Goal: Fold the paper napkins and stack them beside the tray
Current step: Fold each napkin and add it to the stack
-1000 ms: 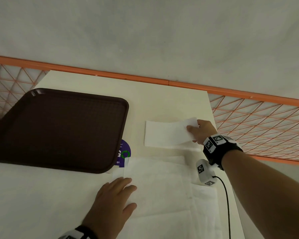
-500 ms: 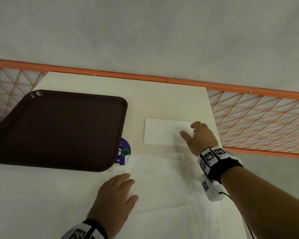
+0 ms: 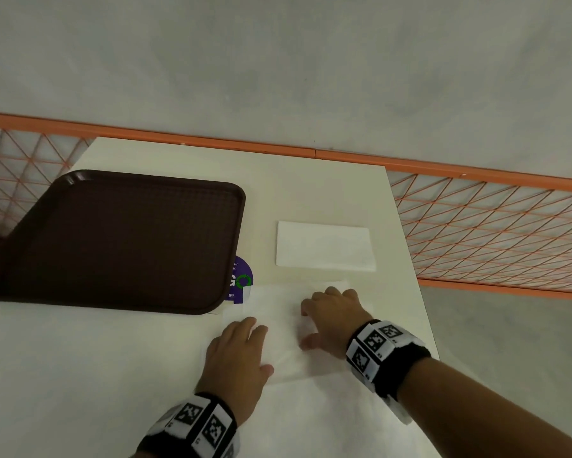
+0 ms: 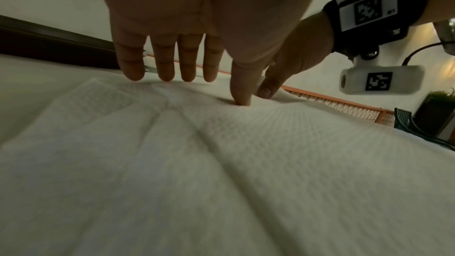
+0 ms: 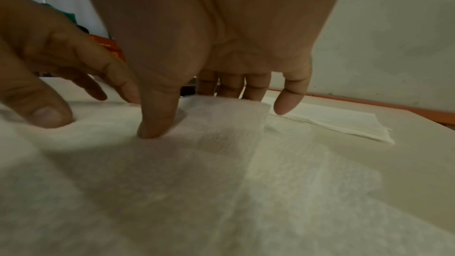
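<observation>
Here both hands lie on the loose napkins spread over the near right part of the counter. The left hand rests flat, its fingers straight and a little apart, tips and thumb pressing the sheet. The right hand, just beside it toward the right edge, has its fingers slightly bent and spread, thumb tip down on a top sheet whose far edge stands raised in front of them; whether it pinches that sheet cannot be told. A folded napkin lies flat farther back, near the right edge, apart from both hands. The tray sits on the left side, its right rim well apart from the folded napkin. A purple sticker shows at the tray's near right corner, partly under the tray and a napkin.
</observation>
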`<state>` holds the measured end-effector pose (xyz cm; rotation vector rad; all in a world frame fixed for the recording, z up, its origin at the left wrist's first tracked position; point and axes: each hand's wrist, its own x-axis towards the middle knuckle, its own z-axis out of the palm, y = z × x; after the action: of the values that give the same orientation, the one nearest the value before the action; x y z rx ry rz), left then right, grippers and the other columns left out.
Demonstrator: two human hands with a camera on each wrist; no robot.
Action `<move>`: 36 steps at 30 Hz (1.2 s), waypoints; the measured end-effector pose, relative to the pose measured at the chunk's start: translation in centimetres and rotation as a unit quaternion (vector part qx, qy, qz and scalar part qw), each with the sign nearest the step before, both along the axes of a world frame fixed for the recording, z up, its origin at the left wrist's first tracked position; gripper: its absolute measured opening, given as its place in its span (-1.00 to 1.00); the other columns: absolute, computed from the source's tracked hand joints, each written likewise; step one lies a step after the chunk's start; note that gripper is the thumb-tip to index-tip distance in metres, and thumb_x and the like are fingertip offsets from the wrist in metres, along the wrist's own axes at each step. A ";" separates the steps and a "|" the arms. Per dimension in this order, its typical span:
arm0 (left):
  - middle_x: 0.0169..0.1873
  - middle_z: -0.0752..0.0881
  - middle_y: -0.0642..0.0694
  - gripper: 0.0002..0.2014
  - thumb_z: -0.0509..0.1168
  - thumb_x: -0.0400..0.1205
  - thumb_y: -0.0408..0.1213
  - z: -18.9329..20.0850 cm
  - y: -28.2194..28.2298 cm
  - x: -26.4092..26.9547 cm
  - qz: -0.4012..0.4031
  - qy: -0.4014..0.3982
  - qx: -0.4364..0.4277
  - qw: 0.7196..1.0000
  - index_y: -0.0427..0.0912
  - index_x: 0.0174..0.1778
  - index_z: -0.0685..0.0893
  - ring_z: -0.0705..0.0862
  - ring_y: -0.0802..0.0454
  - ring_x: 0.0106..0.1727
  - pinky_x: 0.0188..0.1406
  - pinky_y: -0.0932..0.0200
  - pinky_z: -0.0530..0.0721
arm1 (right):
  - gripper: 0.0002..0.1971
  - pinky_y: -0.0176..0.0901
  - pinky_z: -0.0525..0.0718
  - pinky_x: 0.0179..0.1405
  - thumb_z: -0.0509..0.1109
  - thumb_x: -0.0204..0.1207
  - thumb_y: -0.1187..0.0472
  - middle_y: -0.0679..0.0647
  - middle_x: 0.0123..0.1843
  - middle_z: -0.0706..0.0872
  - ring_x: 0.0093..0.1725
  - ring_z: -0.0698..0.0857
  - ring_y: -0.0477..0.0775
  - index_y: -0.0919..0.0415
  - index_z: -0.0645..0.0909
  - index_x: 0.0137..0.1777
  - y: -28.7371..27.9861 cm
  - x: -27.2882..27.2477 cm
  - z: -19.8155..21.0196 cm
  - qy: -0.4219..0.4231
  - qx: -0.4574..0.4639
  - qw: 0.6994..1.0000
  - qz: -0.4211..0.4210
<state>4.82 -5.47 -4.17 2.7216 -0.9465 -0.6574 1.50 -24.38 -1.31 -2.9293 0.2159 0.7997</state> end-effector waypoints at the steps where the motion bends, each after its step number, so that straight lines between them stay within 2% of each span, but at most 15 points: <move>1: 0.67 0.02 0.04 -0.37 0.17 0.70 0.04 0.0 -0.1 -0.1 0.004 -0.002 0.006 1.000 0.04 0.65 0.09 0.00 0.04 0.67 0.61 0.05 0.09 | -0.48 0.14 0.38 0.33 0.39 0.49 -0.18 0.01 0.28 0.60 0.31 0.48 0.14 0.04 0.48 0.38 0.3 -0.1 0.2 -0.011 -0.006 1.000 0.004; 6: 0.68 -0.13 0.00 -0.23 0.21 0.65 0.10 0.3 0.1 0.4 0.003 0.001 -0.002 1.000 0.06 0.67 -0.07 -0.15 -0.03 0.69 0.66 -0.12 0.00 | -0.78 -0.02 0.53 0.17 0.33 0.59 0.02 0.00 0.15 0.68 0.16 0.62 0.11 0.02 0.62 0.18 1.4 -1.6 2.1 -0.047 0.083 0.995 -0.004; 9: 0.61 0.23 0.04 -0.32 0.35 0.58 0.04 1.4 0.7 1.8 0.015 0.046 -0.094 0.994 0.06 0.60 0.25 0.20 0.05 0.62 0.60 0.03 0.23 | -0.89 -0.15 0.68 0.01 0.46 0.50 0.11 -0.03 -0.05 0.79 -0.05 0.71 -0.03 0.04 0.75 0.00 1.3 -3.0 3.9 -0.054 0.237 0.968 -0.062; 11: 0.25 0.66 0.09 -0.65 0.42 0.55 -0.08 2.7 1.3 3.0 0.039 0.138 -0.153 0.978 0.06 0.26 0.64 0.59 0.13 0.30 0.37 0.10 0.52 | -0.94 -0.28 0.67 -0.04 0.55 0.45 0.16 -0.06 -0.12 0.82 -0.13 0.73 -0.14 0.08 0.78 -0.09 0.6 -4.0 5.1 -0.099 0.335 0.925 -0.150; 13: -0.15 0.79 0.04 -0.95 0.45 0.53 -0.16 3.9 1.9 3.8 0.046 0.197 -0.178 0.963 0.00 -0.14 0.76 0.73 0.10 -0.03 0.14 0.03 0.67 | -0.91 -0.28 0.67 -0.02 0.61 0.39 0.14 -0.08 -0.11 0.81 -0.14 0.73 -0.16 0.04 0.78 -0.14 -0.4 -5.3 5.4 -0.140 0.404 0.866 -0.259; 14: -0.22 0.80 0.00 -0.94 0.47 0.51 -0.17 4.4 2.0 4.0 0.051 0.211 -0.188 0.958 -0.06 -0.21 0.78 0.75 0.07 -0.09 0.07 0.03 0.70 | -0.86 -0.22 0.69 0.02 0.65 0.34 0.11 -0.06 -0.06 0.81 -0.09 0.75 -0.12 0.01 0.78 -0.12 -0.8 -6.1 5.1 -0.143 0.430 0.835 -0.311; 16: -0.25 0.82 0.05 -0.98 0.50 0.49 -0.21 5.2 2.1 4.3 0.071 0.238 -0.220 0.943 -0.04 -0.22 0.80 0.77 0.14 -0.12 0.04 0.10 0.71 | -0.72 0.00 0.73 0.09 0.69 0.23 0.06 0.07 0.02 0.82 0.00 0.80 0.07 -0.01 0.79 -0.05 -0.9 -7.8 4.2 -0.119 0.463 0.792 -0.379; 18: -0.22 0.83 0.08 -0.95 0.52 0.49 -0.25 5.8 2.0 4.3 0.096 0.271 -0.253 0.924 -0.02 -0.18 0.81 0.77 0.18 -0.11 0.09 0.17 0.67 | -0.69 0.18 0.74 0.09 0.66 0.30 0.14 0.20 0.02 0.83 0.01 0.81 0.20 0.13 0.78 0.05 -0.2 -9.4 3.1 -0.100 0.499 0.758 -0.409; 22: -0.04 0.82 -0.23 -0.87 0.43 0.56 -0.34 5.7 2.1 4.1 0.211 0.384 -0.329 0.836 -0.23 0.00 0.79 0.78 -0.18 0.06 0.19 -0.12 0.68 | -0.70 0.15 0.76 0.01 0.51 0.47 0.22 0.27 0.07 0.82 0.02 0.80 0.26 0.32 0.72 0.17 1.3 -11.0 1.8 -0.146 0.557 0.659 -0.483; 25: 0.04 0.78 -0.34 -0.77 0.38 0.62 -0.20 4.1 2.2 2.9 0.299 0.418 -0.329 0.792 -0.28 0.06 0.74 0.73 -0.34 0.12 0.17 -0.20 0.66 | -0.72 0.11 0.75 -0.04 0.47 0.51 0.20 0.29 0.06 0.81 0.00 0.80 0.27 0.36 0.71 0.14 1.9 -11.2 1.3 -0.194 0.562 0.607 -0.527; 28: -0.08 0.77 -0.35 -0.75 0.35 0.63 -0.16 2.3 2.6 1.5 0.305 0.399 -0.286 0.816 -0.31 -0.01 0.73 0.75 -0.28 -0.09 -0.12 -0.02 0.69 | -0.77 0.01 0.76 -0.18 0.45 0.55 0.14 0.23 -0.01 0.84 -0.12 0.81 0.18 0.29 0.73 0.08 2.3 -11.1 1.4 -0.226 0.529 0.606 -0.549; 31: -0.34 0.57 -0.17 -0.79 0.33 0.62 -0.21 1.6 2.7 0.8 0.303 0.339 -0.276 0.847 -0.33 -0.14 0.68 0.50 -0.05 -0.32 -0.35 0.17 0.42 | -0.77 -0.06 0.74 -0.29 0.46 0.54 0.05 0.10 -0.10 0.85 -0.22 0.81 0.07 0.15 0.72 0.11 2.4 -11.4 1.5 -0.234 0.502 0.611 -0.566; 33: -0.21 0.64 0.00 -0.88 0.32 0.63 -0.20 2.0 2.4 0.6 0.319 0.315 -0.290 0.846 -0.16 -0.03 0.68 0.58 0.01 -0.20 -0.22 0.14 0.57 | -0.69 0.06 0.80 -0.17 0.50 0.52 0.11 0.10 -0.10 0.86 -0.15 0.83 0.11 0.07 0.63 0.25 2.4 -11.8 1.7 -0.235 0.498 0.620 -0.560; 35: 0.07 0.66 0.06 -0.71 0.31 0.64 -0.16 2.8 2.3 0.4 0.326 0.281 -0.295 0.853 -0.07 0.27 0.62 0.65 0.00 0.11 0.18 0.00 0.65 | -0.55 0.17 0.79 -0.02 0.53 0.49 0.20 0.14 -0.10 0.85 -0.09 0.83 0.14 -0.05 0.50 0.34 2.4 -12.1 1.7 -0.246 0.494 0.632 -0.544; 36: 0.06 0.67 0.06 -0.61 0.30 0.64 -0.16 3.2 2.4 0.4 0.320 0.267 -0.305 0.857 -0.02 0.41 0.55 0.65 0.02 0.12 0.21 0.02 0.64 | -0.48 0.20 0.78 0.02 0.55 0.47 0.24 0.16 -0.10 0.85 -0.07 0.83 0.16 -0.12 0.47 0.35 2.5 -12.2 1.9 -0.256 0.495 0.638 -0.532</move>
<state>5.24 -3.11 -0.95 1.9225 -0.0549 -0.7390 -10.70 -21.88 0.62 -1.3961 0.9360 -0.1570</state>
